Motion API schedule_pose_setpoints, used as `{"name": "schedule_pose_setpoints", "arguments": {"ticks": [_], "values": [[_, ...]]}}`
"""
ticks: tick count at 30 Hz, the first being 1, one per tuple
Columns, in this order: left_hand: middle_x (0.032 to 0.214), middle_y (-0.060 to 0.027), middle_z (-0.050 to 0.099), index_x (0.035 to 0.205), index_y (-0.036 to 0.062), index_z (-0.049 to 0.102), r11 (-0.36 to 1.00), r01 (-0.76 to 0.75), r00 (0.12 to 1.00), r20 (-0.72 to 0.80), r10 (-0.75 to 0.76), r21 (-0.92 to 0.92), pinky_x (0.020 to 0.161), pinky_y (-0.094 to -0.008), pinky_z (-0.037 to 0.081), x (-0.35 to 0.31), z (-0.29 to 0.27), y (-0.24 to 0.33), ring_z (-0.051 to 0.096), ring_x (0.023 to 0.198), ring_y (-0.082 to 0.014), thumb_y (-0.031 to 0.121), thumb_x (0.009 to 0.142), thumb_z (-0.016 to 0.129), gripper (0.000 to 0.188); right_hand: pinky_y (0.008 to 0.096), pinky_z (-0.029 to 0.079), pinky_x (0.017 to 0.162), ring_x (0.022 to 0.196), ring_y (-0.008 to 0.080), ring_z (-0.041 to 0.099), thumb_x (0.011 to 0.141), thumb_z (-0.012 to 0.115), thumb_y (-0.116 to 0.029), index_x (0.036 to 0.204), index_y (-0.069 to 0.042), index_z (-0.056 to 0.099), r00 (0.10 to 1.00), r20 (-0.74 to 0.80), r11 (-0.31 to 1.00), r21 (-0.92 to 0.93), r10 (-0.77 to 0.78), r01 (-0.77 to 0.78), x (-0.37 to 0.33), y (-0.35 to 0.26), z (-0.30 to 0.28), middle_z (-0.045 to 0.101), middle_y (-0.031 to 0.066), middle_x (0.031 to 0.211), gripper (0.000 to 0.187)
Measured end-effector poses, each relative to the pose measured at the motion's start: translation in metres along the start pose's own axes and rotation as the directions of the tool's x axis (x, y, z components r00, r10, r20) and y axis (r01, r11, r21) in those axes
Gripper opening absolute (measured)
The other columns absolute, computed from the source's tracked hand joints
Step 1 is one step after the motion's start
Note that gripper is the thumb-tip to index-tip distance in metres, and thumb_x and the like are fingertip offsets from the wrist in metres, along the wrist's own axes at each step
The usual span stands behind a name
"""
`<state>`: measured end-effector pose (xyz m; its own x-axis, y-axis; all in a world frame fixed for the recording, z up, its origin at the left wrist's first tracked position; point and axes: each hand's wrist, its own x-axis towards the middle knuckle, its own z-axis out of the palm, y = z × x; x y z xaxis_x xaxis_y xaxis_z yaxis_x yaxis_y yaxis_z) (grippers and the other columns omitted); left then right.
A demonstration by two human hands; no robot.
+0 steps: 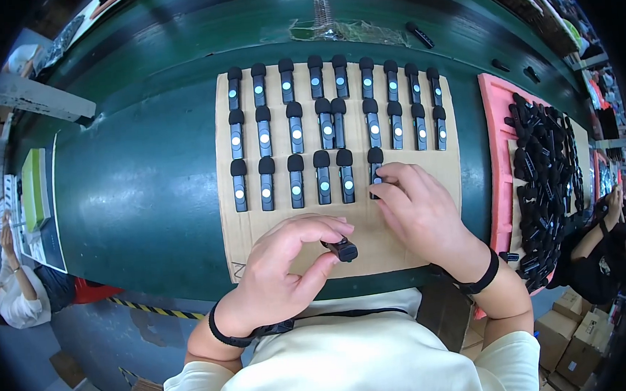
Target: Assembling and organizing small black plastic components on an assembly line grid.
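Small black clip-on wireless microphones with foam tops and pale round dots lie in three rows on a cardboard sheet. My left hand, over the sheet's front part, pinches a small black device between thumb and fingers. Its end points toward me; it looks like another such microphone, but the rest is hidden by the fingers. At the right end of the nearest row, my right hand has thumb and fingertips closed on a microphone that lies foam end away from me.
To the right, a pink foam tray holds a heap of black microphones. Loose dark pieces lie on the green table behind. A metal post stands far left. Other people sit at both sides.
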<state>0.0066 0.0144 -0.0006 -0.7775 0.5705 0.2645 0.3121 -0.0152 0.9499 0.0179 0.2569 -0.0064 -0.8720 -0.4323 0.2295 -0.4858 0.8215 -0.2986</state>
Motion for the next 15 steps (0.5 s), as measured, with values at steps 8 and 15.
{"name": "schedule_pose_setpoints", "arguments": {"ticks": [8,15], "values": [[0.107,-0.0168,0.068,0.106,0.0019,0.057,0.996,0.040,0.999,0.010,-0.041,0.084,0.086,-0.0384,0.053,0.000,0.002,0.005,0.067,0.098,-0.0307,-0.007,0.079,0.067,0.030,0.0379,0.053,0.079,0.097,0.0292,0.063,0.071,0.078,-0.003,0.105,-0.004,0.063,0.996,-0.085,0.877,0.475,-0.036,0.073,0.001,-0.028,-0.019,0.061,0.0131,0.114,0.037],[0.103,-0.0144,0.068,0.104,0.0027,0.061,0.978,-0.038,0.999,0.007,0.037,0.205,0.081,-0.0381,0.053,0.004,0.002,0.004,0.067,0.093,-0.0315,0.001,0.078,0.074,0.030,0.0371,0.052,0.078,0.092,0.0301,0.066,0.073,0.080,-0.005,0.107,-0.003,0.062,0.991,-0.108,0.761,0.635,-0.082,0.132,-0.002,-0.021,-0.020,0.066,0.0130,0.106,0.038]]}}
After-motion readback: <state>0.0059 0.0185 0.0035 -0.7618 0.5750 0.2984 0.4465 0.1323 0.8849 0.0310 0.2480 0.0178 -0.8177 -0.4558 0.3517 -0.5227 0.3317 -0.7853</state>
